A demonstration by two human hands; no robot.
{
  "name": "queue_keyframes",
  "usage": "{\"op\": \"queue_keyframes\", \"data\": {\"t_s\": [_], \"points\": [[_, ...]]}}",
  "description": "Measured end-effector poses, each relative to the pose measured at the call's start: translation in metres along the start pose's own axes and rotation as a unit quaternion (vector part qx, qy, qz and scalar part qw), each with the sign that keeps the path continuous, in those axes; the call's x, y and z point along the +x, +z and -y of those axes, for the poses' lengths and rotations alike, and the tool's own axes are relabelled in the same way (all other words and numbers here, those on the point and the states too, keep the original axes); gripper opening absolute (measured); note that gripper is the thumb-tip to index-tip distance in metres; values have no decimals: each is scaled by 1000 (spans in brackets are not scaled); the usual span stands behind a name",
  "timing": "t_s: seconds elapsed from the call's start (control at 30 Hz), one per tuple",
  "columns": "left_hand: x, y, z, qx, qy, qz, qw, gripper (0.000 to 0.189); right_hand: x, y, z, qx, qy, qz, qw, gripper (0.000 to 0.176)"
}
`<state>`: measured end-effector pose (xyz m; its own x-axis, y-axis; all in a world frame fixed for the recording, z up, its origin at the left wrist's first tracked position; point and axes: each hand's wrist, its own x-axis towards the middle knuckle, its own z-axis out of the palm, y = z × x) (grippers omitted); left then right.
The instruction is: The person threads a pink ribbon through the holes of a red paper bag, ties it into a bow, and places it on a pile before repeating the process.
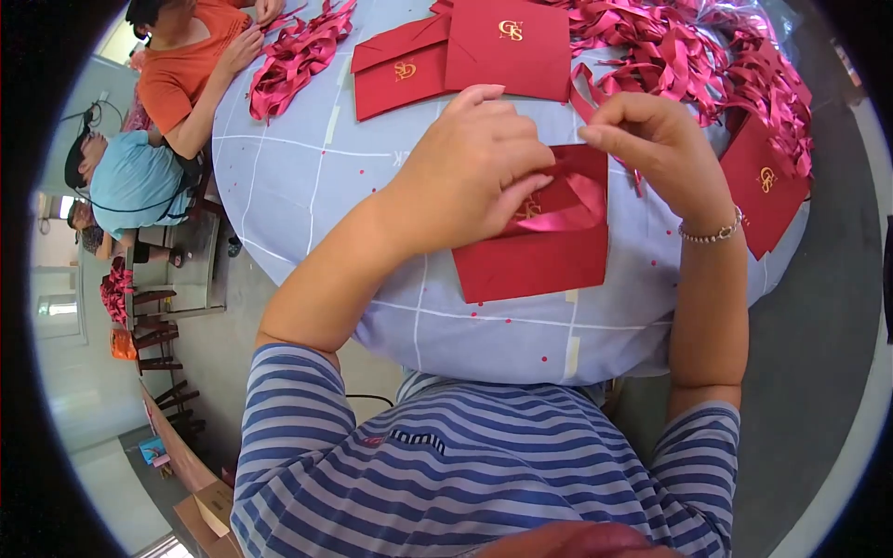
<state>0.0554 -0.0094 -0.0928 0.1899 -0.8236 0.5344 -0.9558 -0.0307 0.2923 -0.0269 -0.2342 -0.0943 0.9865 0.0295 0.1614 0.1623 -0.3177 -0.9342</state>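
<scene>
On the cloth in front of me lies a red paper envelope (535, 265) with a gold monogram, partly covered by my left hand. A glossy pink ribbon (579, 212) loops across its upper part. My left hand (479, 172) is closed at the envelope's upper left side, thumb over the front; its exact grip is partly hidden by its own fingers. Above the envelope's upper right corner, my right hand (656, 149) pinches a ribbon end between thumb and forefinger. A bracelet circles the right wrist.
Finished-looking red envelopes (507, 46) lie at the back, and another red envelope (767, 181) lies at right. Piles of pink ribbons (651, 56) spread behind my right hand. A smaller ribbon bunch (298, 60) lies near a person in an orange shirt (191, 60). Other people sit further left.
</scene>
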Motion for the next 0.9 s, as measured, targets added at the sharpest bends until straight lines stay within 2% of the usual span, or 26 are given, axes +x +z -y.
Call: {"op": "queue_keyframes", "data": {"t_s": [0.07, 0.13, 0.17, 0.23, 0.27, 0.33, 0.37, 0.43, 0.5, 0.57, 0.7, 0.83, 0.9], "points": [[4, -6, -9, 22, 49, 17, 998, 16, 2, 4, -1, 36, 11, 31, 999, 17], [2, -6, -13, 21, 57, 27, 998, 16, 5, 2, 3, 48, 62, 116, 990, 15], [2, -6, -14, 22, 64, 36, 997, 16, 7, -2, 5, 49, 62, 115, 990, 15], [2, -7, -15, 23, 68, 41, 997, 16, 10, -10, 6, 21, 94, 194, 976, 9], [3, -8, -15, 26, 71, 44, 996, 16, 10, -9, 4, 20, 92, 193, 977, 9], [3, -10, -16, 1, 77, 51, 996, 16, 9, -4, -5, 112, 32, 234, 965, 9], [4, -13, -16, -22, 83, 55, 995, 16, 9, -8, -8, 30, -54, 266, 962, 9], [5, -14, -15, -65, 73, 64, 993, 15, 9, -13, 3, -24, -84, 343, 935, 13], [8, -15, -14, -97, 76, 72, 990, 14, 10, -12, 1, -24, -101, 367, 925, 11], [9, -18, -14, -136, 84, 80, 984, 14, 11, -11, 1, 43, -50, 401, 914, 9], [4, -20, -13, -140, 76, 111, 981, 10, 9, -2, -6, 74, -54, 393, 915, 7], [1, -25, -8, -137, 56, 101, 984, 8, 0, 7, -1, 93, -39, 328, 939, 4], [0, -27, -7, -114, 46, 117, 986, 8, -3, 12, -6, 91, 13, 260, 961, 5]]}}
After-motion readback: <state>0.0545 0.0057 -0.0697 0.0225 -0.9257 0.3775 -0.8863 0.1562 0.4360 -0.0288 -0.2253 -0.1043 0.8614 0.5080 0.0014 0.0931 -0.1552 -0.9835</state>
